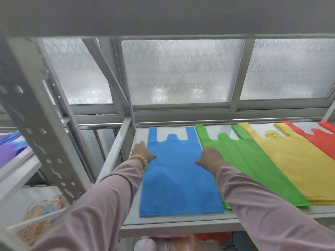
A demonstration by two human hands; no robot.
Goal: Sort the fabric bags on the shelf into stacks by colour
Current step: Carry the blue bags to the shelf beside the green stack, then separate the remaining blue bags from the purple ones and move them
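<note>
Pink sleeves [112,192] extend onto the white shelf [181,221]. Left hand [143,151] and right hand [210,158] lie flat, fingers extended, gripping nothing, on opposite side edges of the blue bag [177,182]. Right of the right hand: green bags [253,169], yellow bags [293,163], red bags [322,140], overlapping. Bare shelf lies beyond the left hand.

Frosted patterned windows [181,71] glow, seemingly with daylight, behind grey metal shelving [36,113].

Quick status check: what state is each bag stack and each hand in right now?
Blue bag: lying flat on the shelf, handles away from the person.
Green bags: stacked flat, overlapping the yellow's edge.
Yellow bags: stacked flat.
Red bags: flat, partly out of frame.
Left hand: pressing the blue bag's left edge.
Right hand: pressing its right edge.
</note>
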